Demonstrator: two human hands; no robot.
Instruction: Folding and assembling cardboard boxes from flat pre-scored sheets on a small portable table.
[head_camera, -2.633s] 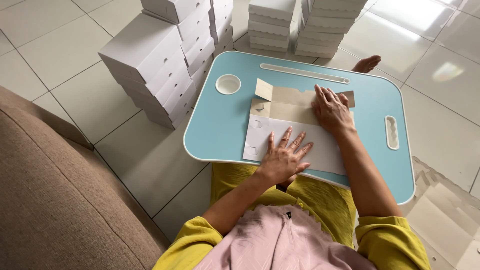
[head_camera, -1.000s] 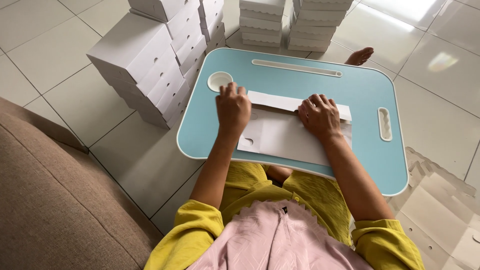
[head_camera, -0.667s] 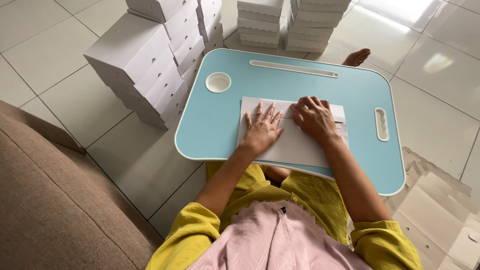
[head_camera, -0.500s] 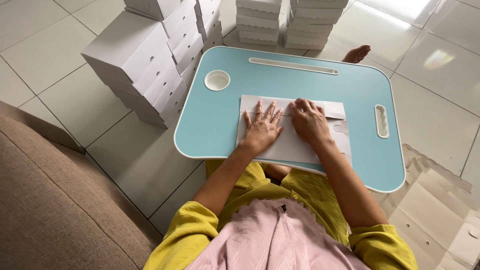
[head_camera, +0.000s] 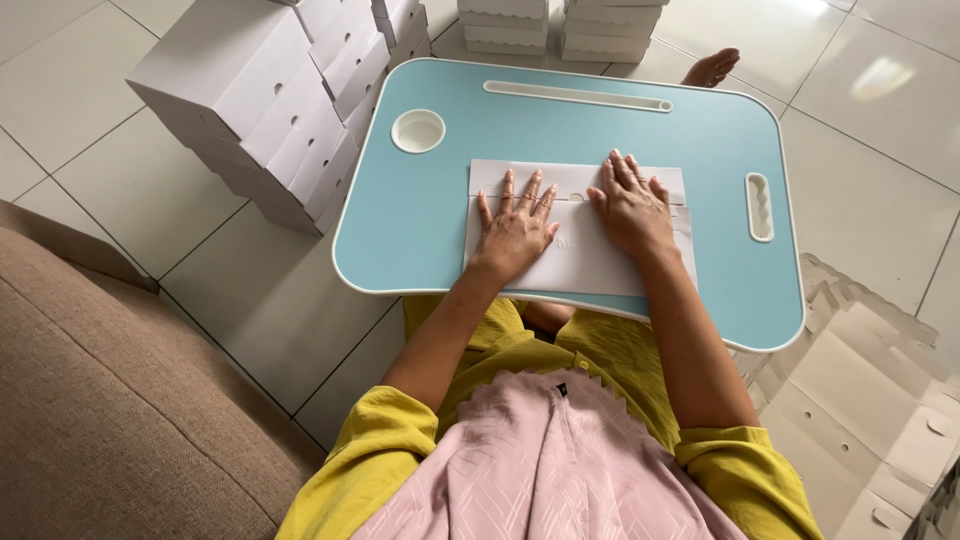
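Observation:
A flat white cardboard box blank (head_camera: 580, 255), folded over on itself, lies on the light blue lap table (head_camera: 420, 220). My left hand (head_camera: 515, 230) presses down on its left half with fingers spread. My right hand (head_camera: 632, 210) lies flat on the right half, fingertips at the top fold. Neither hand grips anything; both palms press the cardboard flat against the table.
Stacks of assembled white boxes (head_camera: 270, 100) stand on the tiled floor at the left, with more box stacks (head_camera: 560, 25) beyond the table. Flat unfolded blanks (head_camera: 870, 390) lie at the lower right. A brown sofa (head_camera: 110, 400) fills the lower left. A bare foot (head_camera: 710, 68) shows behind the table.
The upright flaps have been folded down flat. My left hand came back from the top left edge to the sheet's middle, and both hands now press the folded blank flat.

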